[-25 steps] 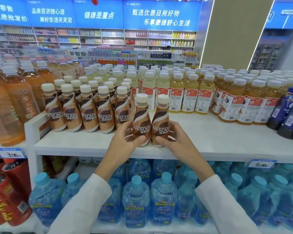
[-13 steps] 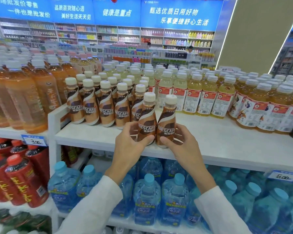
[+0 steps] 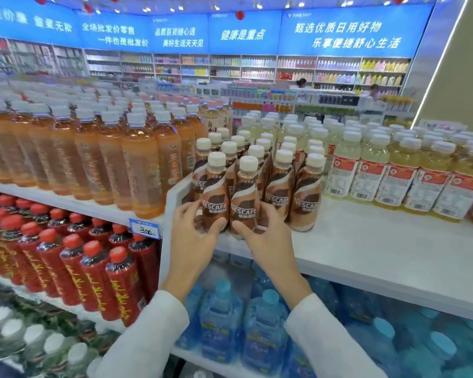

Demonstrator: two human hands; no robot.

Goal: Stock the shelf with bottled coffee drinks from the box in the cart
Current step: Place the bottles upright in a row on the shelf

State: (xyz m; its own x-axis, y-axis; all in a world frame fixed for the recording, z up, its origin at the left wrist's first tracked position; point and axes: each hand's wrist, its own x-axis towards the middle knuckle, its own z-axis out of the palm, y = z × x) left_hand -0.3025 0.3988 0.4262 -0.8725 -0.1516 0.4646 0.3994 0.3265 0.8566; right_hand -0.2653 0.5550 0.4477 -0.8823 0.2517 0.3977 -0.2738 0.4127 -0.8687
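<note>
White sleeves outstretched: left hand grips left bottle, right hand grips right bottle.

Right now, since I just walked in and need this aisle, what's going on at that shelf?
A person is stocking bottled coffee. The left hand grips one coffee bottle and the right hand grips a second bottle beside it, both upright at the front edge of the white shelf, ahead of the coffee rows already there. Neither is let go yet.
</note>
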